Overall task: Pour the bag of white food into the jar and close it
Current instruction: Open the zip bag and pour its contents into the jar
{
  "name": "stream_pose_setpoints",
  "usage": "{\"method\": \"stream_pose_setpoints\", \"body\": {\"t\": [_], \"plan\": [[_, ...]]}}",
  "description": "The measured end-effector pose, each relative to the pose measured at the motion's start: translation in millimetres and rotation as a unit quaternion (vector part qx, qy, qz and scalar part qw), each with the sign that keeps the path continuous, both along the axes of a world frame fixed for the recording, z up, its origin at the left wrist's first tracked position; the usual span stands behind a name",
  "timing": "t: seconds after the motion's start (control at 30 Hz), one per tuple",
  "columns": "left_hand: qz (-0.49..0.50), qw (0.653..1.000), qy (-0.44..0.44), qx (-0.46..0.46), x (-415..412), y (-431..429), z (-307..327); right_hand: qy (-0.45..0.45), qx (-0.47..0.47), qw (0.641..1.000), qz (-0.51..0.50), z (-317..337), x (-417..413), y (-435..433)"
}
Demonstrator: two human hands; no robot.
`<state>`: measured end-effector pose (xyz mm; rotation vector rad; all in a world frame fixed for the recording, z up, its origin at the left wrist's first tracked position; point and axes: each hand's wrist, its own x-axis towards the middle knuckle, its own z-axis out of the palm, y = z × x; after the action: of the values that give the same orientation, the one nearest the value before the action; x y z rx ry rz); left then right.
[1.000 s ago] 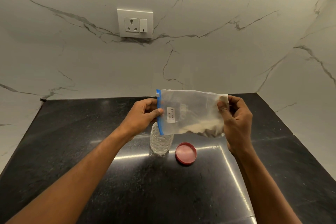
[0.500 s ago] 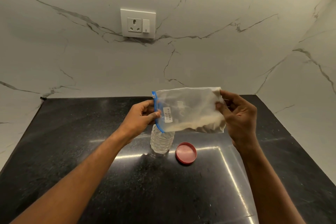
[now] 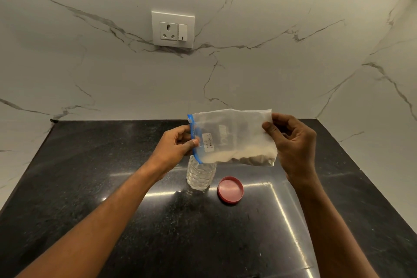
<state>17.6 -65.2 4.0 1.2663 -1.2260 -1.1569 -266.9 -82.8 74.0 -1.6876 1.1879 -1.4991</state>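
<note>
A clear zip bag (image 3: 234, 137) with a blue zip edge and a small white label lies sideways in the air, white powder gathered along its lower side. My left hand (image 3: 176, 144) pinches the blue zip end and my right hand (image 3: 293, 142) grips the closed bottom end. The zip corner hangs right over the mouth of a clear ribbed jar (image 3: 200, 175), which stands upright on the black counter (image 3: 90, 187); the bag hides its rim. A red lid (image 3: 230, 189) lies flat on the counter just right of the jar.
White marble walls close the counter at the back and on the right. A white socket with a switch (image 3: 173, 29) is on the back wall. The counter's left edge runs diagonally at the left.
Both hands raised the bag slightly and tipped it, so the powder slid along the lower side toward the zip end above the jar. Jar and lid have not moved.
</note>
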Motion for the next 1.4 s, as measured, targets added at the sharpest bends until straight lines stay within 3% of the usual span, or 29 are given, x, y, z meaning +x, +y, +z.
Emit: {"method": "stream_pose_setpoints", "body": {"t": [0.8,1.4], "plan": [[-0.004,1.0,0.025,0.01,0.1,7.6,-0.6,0.035,-0.001,0.999,-0.006,10.8,9.4,-3.2],[0.002,0.999,-0.027,0.045,1.5,10.4,-1.3,0.041,0.017,0.999,-0.005,15.9,12.1,0.3]]}}
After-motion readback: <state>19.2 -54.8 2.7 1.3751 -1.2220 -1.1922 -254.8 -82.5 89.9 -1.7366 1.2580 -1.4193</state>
